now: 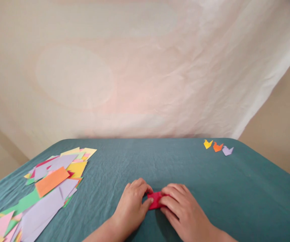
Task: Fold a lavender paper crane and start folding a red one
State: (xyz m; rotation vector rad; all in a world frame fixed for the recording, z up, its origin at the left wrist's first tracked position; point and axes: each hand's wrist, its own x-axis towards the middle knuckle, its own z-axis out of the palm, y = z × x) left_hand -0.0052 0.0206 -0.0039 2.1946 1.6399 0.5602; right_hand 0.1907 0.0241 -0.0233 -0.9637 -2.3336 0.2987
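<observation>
A small folded piece of red paper point(156, 200) lies between my two hands near the front of the table. My left hand point(135, 201) pinches its left end between thumb and fingers. On the other side, the fingers of my right hand point(182, 205) close over the paper's right end and hide that part. The exact shape of the folds is too small to make out.
A teal cloth point(125, 161) covers the table. Along the left lies a loose heap of coloured paper sheets point(51, 181). Three folded paper birds stand in a row at the back right: yellow point(207, 144), orange point(218, 147) and lilac point(227, 151). A pale sheet point(145, 74) hangs behind.
</observation>
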